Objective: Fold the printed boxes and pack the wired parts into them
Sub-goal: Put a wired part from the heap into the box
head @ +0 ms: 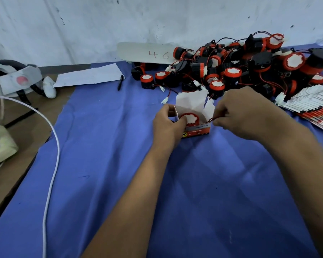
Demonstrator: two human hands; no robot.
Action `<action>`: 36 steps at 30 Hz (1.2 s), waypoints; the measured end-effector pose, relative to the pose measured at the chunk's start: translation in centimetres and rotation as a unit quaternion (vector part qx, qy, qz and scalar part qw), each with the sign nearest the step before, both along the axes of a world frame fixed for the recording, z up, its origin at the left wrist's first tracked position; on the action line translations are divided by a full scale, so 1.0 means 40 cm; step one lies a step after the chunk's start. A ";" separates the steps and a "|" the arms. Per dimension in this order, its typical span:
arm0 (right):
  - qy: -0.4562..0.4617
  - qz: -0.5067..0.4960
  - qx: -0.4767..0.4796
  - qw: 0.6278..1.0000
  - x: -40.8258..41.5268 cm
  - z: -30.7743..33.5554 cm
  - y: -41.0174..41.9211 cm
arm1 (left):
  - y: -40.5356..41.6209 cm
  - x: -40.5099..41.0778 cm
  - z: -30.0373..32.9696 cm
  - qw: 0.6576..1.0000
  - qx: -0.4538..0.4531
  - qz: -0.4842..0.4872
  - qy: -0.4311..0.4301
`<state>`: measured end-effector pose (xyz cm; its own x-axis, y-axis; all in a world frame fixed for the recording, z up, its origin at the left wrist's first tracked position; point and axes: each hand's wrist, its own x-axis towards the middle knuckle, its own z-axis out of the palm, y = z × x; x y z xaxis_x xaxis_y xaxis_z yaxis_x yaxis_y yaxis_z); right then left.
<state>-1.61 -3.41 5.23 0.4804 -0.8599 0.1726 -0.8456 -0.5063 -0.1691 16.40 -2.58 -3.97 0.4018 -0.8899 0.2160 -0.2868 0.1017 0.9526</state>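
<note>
Blue cloth [104, 164]; black-and-red wired parts [231, 67] with white faces; orange-and-white printed box [196, 130]; white cable [52, 164] at left.

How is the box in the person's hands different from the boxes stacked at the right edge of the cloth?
The box in hand stands folded up with its white flaps open and a wired part inside; the stacked boxes lie flat, unfolded and overlapping. The left hand grips the folded one while the right hand pinches the part's wire; nobody touches the stack. Both show red, black and white print.
</note>
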 end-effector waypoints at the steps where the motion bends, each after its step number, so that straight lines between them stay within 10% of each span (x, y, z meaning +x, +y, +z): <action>1: 0.004 0.022 0.008 1.000 0.010 0.003 0.003 | 0.001 -0.001 0.001 1.000 0.001 0.001 -0.002; 26: -0.076 0.134 0.025 0.988 0.097 -0.041 -0.059 | 0.010 0.004 0.000 0.997 0.011 -0.035 0.066; 36: -0.057 0.066 0.013 0.996 0.117 -0.050 -0.065 | 0.025 0.049 0.014 0.966 0.045 -0.197 0.159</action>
<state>3.06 -6.01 3.23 0.5685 -0.7949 0.2117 -0.7460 -0.6067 -0.2747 18.35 -1.60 -3.40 0.0620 -0.9968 0.0510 0.0661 0.0551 0.9963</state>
